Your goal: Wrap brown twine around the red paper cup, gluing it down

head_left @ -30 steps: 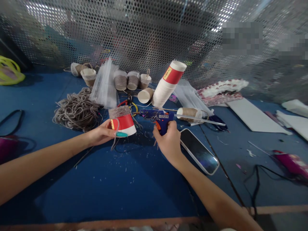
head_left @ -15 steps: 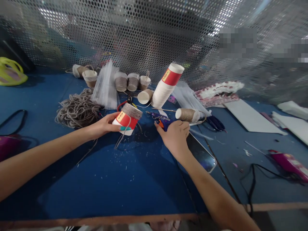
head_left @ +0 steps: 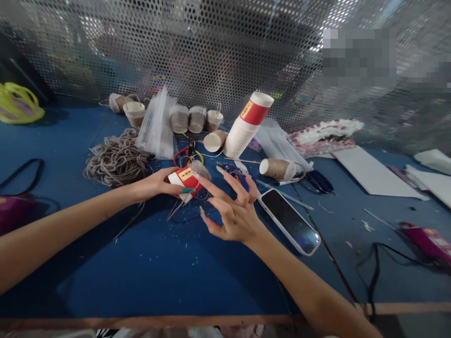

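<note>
My left hand [head_left: 158,183] grips a red-and-white paper cup [head_left: 186,176], its fingers round the base. Grey cord [head_left: 200,171] is wound round the end of the cup facing away, and a loose tail of cord hangs below. Fingers apart and holding nothing, my right hand [head_left: 234,213] hovers just right of the cup; whether its index fingertip touches the cord is unclear. Behind those fingers lies a blue glue gun [head_left: 229,169], partly hidden. A heap of grey cord [head_left: 118,159] rests left of the cup.
A leaning stack of paper cups [head_left: 243,134] stands at the back, near several cord-wrapped cups [head_left: 179,119]. Red-and-yellow-handled scissors [head_left: 182,155] lie behind the held cup. To the right are a phone [head_left: 291,220], white boards [head_left: 377,173] and a magenta device [head_left: 424,239] with a black cable.
My right hand has come off the glue gun and moved left to the cup, its fingers spreading. The cup has tilted slightly in my left hand. The glue gun stays on the table.
</note>
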`<state>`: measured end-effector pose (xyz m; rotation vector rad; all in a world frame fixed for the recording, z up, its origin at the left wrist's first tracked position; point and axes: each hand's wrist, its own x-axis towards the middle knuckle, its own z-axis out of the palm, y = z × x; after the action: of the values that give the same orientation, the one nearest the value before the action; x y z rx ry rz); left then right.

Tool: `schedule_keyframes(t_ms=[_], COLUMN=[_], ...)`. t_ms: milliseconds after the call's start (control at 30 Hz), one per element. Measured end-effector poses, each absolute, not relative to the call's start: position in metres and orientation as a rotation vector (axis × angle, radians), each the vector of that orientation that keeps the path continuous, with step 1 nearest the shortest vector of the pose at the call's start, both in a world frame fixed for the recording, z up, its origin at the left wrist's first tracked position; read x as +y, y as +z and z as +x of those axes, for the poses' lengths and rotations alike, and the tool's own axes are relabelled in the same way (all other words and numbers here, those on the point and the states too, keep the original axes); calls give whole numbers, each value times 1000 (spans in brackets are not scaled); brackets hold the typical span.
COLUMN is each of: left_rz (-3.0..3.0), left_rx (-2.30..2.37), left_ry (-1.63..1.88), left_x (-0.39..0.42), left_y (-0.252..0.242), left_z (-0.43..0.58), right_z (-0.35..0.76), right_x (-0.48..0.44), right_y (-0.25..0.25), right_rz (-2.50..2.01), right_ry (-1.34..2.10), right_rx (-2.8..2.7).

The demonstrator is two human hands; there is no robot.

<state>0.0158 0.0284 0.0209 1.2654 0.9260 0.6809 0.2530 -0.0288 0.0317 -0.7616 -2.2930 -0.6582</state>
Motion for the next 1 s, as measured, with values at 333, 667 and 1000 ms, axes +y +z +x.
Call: schedule_keyframes(t_ms=[333, 667, 1000], left_rz=[1233, 1148, 1149], left_rx=[883, 725, 743], left_ry=[644, 628, 567], left_x=[30, 42, 39], left_y=[29, 15, 24], left_z=[9, -1, 0], right_z=[257, 264, 258], right_x=[-29, -32, -33], right_y=[36, 38, 40], right_rz=[-720, -720, -674], right_ry=[-780, -803, -754], right_rx=[-2304, -2377, -2323])
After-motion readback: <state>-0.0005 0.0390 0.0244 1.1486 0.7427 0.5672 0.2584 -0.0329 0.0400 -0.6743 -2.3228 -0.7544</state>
